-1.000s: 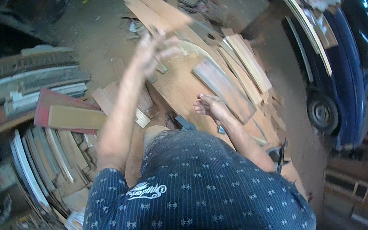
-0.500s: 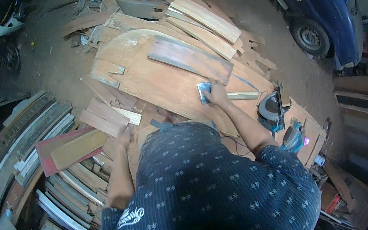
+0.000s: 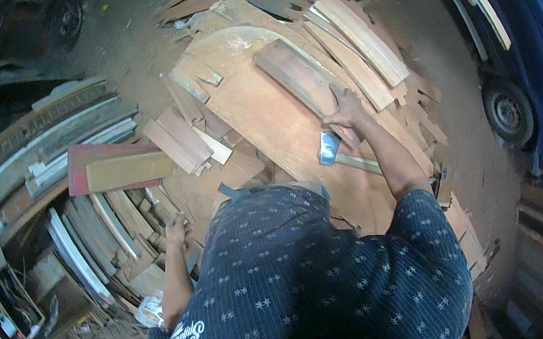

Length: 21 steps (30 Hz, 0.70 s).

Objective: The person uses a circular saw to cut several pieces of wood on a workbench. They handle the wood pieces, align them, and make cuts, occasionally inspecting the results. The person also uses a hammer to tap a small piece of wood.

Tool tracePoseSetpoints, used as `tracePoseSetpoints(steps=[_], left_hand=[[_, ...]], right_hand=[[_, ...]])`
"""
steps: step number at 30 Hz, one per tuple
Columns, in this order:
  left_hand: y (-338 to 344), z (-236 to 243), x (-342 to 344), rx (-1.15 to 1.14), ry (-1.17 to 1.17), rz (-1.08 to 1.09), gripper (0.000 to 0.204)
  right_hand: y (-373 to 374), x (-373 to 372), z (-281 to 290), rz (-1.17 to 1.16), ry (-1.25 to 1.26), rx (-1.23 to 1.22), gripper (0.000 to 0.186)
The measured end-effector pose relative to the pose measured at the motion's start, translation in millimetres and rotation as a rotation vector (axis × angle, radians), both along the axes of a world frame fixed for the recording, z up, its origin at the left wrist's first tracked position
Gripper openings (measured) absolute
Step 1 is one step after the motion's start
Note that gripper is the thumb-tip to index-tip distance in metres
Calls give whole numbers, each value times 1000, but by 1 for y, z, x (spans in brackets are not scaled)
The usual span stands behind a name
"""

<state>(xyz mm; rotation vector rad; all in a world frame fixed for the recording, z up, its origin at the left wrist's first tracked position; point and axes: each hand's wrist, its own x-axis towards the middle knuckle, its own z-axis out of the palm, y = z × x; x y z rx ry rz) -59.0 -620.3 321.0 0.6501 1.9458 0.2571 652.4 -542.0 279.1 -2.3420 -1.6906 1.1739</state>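
A reddish-brown wooden plank (image 3: 295, 78) lies aslant on a large plywood sheet (image 3: 225, 69) with a rounded far end. My right hand (image 3: 347, 111) grips the plank's near end, thumb on the near edge and fingers across the top. Just below that hand lies a hatchet, its shiny metal head (image 3: 329, 147) towards the left and its wooden handle (image 3: 362, 165) running under my forearm. My left hand (image 3: 178, 231) hangs at my left side with curled fingers, above stacked wood strips, and nothing shows in it.
Pale boards (image 3: 361, 41) lie along the sheet's far right side. Short brown boards (image 3: 177, 142) are on the left, near a red panel (image 3: 78, 171) bearing a tan board. Curved wood pieces (image 3: 41, 141) are stacked at far left. A blue car (image 3: 541, 49) stands at right.
My right hand has let go of the hatchet head and taken hold of the plank's near end. The left hand has drawn back toward my side. The view has turned.
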Motion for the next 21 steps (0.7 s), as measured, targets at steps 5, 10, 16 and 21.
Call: tracePoseSetpoints(steps=[5,10,16,21], left_hand=[[24,18,100,-31,23,-140,71],[32,12,105,39,-48,-130,72],[-6,-11,54,-132,-29,-98,66],[-8,-22,27,-262,-61,-70,55]], right_hand=[[0,-9,30,-695,1079,-465,95],[-13,-81,5,-593,831,-237,56],[-32,-162,32,-198,338,180,48],[-65,-197,18,-133,252,296,46]])
